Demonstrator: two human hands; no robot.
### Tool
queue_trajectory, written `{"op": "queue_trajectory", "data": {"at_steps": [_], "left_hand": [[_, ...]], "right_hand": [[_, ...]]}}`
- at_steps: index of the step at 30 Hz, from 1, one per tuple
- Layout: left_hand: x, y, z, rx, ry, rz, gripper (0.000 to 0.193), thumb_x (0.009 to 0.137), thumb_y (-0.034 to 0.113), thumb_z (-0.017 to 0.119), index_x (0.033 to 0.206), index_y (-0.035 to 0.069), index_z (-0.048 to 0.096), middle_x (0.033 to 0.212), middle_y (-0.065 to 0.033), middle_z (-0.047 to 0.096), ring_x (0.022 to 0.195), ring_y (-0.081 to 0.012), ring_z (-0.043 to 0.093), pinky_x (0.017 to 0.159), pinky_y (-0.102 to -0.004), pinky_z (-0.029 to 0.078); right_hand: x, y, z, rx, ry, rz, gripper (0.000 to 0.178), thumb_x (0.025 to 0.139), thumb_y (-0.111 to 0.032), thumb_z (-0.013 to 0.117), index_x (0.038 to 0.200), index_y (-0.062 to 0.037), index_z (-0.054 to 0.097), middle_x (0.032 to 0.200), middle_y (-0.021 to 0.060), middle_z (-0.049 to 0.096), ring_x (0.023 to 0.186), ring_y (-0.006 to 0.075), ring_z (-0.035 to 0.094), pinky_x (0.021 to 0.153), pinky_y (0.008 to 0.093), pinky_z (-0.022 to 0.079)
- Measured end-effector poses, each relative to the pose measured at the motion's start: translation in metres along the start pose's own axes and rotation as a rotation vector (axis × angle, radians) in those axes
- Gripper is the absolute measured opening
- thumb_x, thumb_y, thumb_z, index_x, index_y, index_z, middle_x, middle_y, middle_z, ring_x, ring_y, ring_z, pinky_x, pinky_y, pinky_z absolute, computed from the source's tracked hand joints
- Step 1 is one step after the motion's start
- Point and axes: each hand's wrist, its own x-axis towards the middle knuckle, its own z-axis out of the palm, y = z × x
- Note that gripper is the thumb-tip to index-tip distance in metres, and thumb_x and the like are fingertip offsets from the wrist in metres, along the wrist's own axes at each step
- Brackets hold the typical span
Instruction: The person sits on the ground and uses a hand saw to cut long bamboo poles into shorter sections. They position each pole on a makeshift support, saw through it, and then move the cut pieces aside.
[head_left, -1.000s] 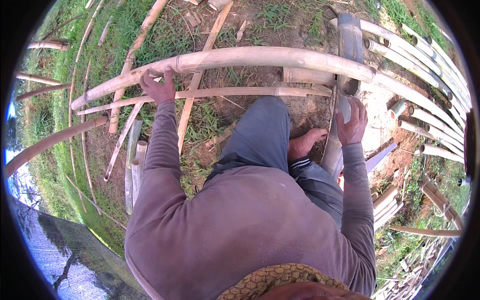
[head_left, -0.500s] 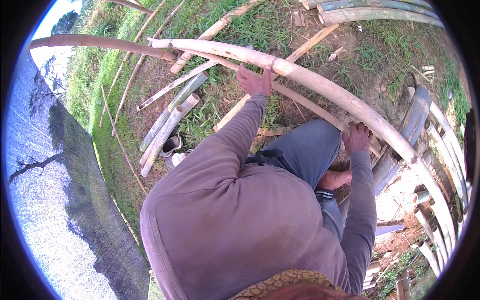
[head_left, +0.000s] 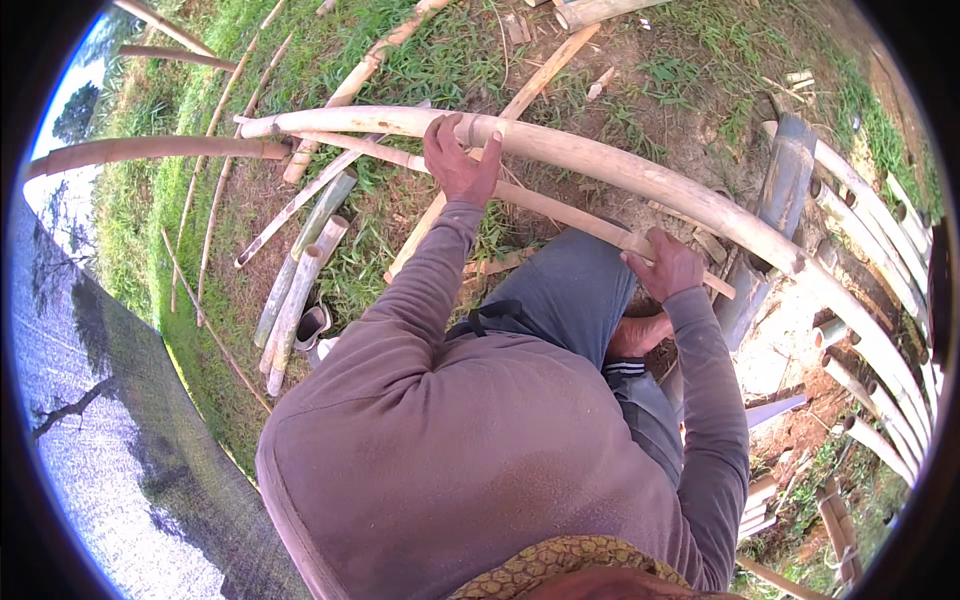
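The left hand [head_left: 463, 165] touches the thick pole [head_left: 600, 165], thumb and fingertips apart, its hidden grip impossible to tell; the right hand [head_left: 668, 265] is clamped on the thin strip [head_left: 560, 212], nearer its right end. Both lengths run rightward and nearer from the left hand, the pole beyond the right hand, over grassy ground [head_left: 690, 90], with cut bamboo [head_left: 865, 240] farther right.

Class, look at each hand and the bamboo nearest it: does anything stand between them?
Nothing visible does. The left hand reaches directly onto the thick pole, and the right hand is directly on the thin strip.
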Motion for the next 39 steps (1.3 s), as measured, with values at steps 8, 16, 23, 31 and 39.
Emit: {"op": "queue_trajectory", "data": {"at_steps": [8,16,23,31,39], "left_hand": [[0.023,0.129,0.099,0.412,-1.281,0.658,0.084,0.075,0.033,0.091,0.148,0.018,0.053,0.144,-0.0195,0.060,0.118,-0.0419,0.067,0.098,-0.0532,0.056],[0.115,0.027,0.045,0.368,-1.050,0.693,0.066,0.077,0.024,0.083,0.138,0.022,0.059,0.123,-0.0119,0.073,0.115,-0.0373,0.070,0.104,-0.0554,0.049],[0.102,-0.013,-0.032,0.607,-0.763,0.365,0.087,0.080,0.036,0.085,0.156,0.020,0.047,0.155,-0.0141,0.051,0.148,-0.0393,0.044,0.121,-0.0607,0.035],[0.036,0.033,-0.114,0.276,-1.175,0.399,0.067,0.086,0.066,0.076,0.126,0.014,0.069,0.123,-0.0171,0.072,0.115,-0.0404,0.070,0.100,-0.0523,0.055],[0.101,0.140,-0.082,0.305,-0.966,0.643,0.061,0.084,0.073,0.074,0.105,0.016,0.072,0.083,-0.0099,0.071,0.082,-0.0359,0.074,0.066,-0.0489,0.058]], "right_hand": [[-0.023,-0.011,0.036,0.023,0.149,-0.098,0.041,0.088,-0.049,0.078,0.101,-0.0112,0.066,0.096,0.0107,0.069,0.086,0.0327,0.075,0.071,0.0489,0.060],[-0.087,-0.015,0.018,0.133,0.090,-0.071,0.040,0.091,-0.047,0.076,0.099,-0.0094,0.065,0.094,0.0125,0.069,0.084,0.0358,0.073,0.074,0.0488,0.059],[-0.103,-0.010,0.009,0.143,0.229,-0.176,0.041,0.084,-0.043,0.085,0.106,-0.0116,0.069,0.088,0.0094,0.068,0.071,0.0362,0.070,0.061,0.0469,0.055],[-0.077,0.006,-0.032,0.076,0.238,-0.235,0.039,0.084,-0.033,0.086,0.106,-0.0065,0.068,0.085,0.0130,0.066,0.074,0.0377,0.069,0.063,0.0479,0.054],[-0.027,0.085,-0.143,0.150,0.231,-0.259,0.040,0.094,-0.026,0.079,0.121,0.0009,0.067,0.098,0.0190,0.068,0.083,0.0423,0.066,0.071,0.0455,0.052]]}}
